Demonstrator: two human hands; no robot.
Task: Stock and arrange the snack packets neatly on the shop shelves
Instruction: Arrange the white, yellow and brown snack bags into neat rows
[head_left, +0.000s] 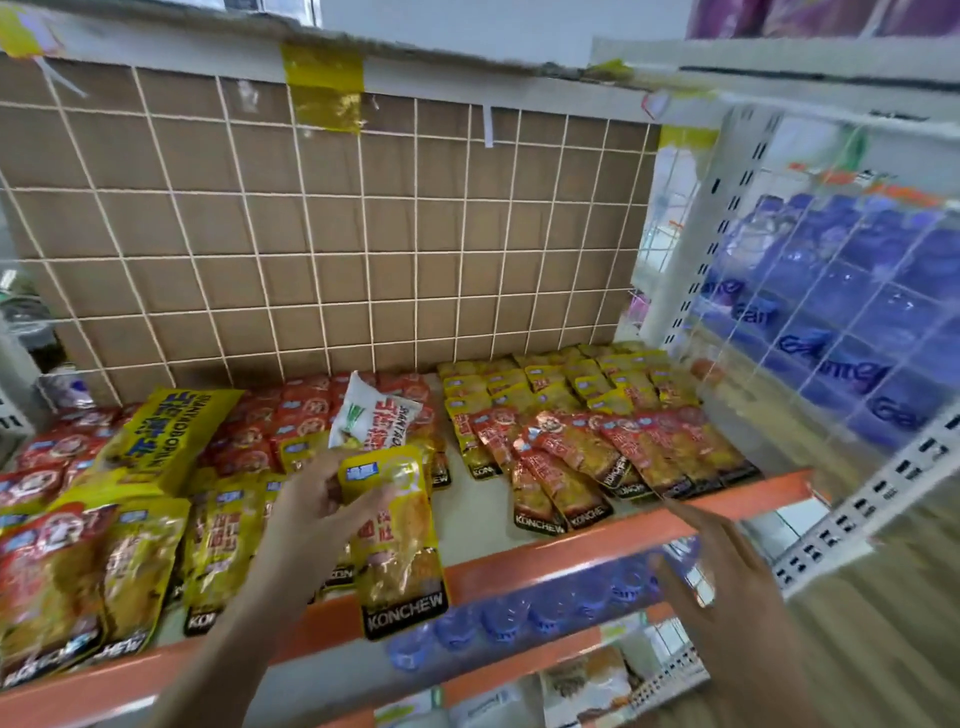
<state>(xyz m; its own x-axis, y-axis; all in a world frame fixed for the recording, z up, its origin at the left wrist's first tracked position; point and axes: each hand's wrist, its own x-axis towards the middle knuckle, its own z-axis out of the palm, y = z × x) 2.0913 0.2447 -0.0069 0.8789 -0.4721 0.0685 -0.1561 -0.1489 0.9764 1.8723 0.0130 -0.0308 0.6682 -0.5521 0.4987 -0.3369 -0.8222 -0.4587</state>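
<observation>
Left hand: the forearm comes up from 7 o'clock to the middle of the view; the fingers are curled round the top end of a yellow packet and pinch it, knuckles toward the camera.
Yellow packet: it hangs from the left hand, tilted a little, with its black KONCHEW band at 6 o'clock, in front of the shelf's orange front edge.
Right hand: at 4 o'clock of the view, back toward the camera, fingers straight and spread, holding nothing; the forefinger points to 10 o'clock, its tip near the orange edge. It is somewhat blurred.
Red packets: at 11 o'clock of the right hand, lying overlapped in a slanted row on the shelf.
Small yellow packets: behind the red packets, at 12 o'clock of them, in rows against the back.
White packet: just at 12 o'clock of the left hand, standing tilted on red packs.
Large yellow bag: at 9 o'clock of the left hand, lying across other packets.
Front-left packets: red and yellow, overlapped, at 8 o'clock of the view.
Back wall: brown cardboard behind a white wire grid.
Lower shelf: blue round items in a row under the orange edge.
</observation>
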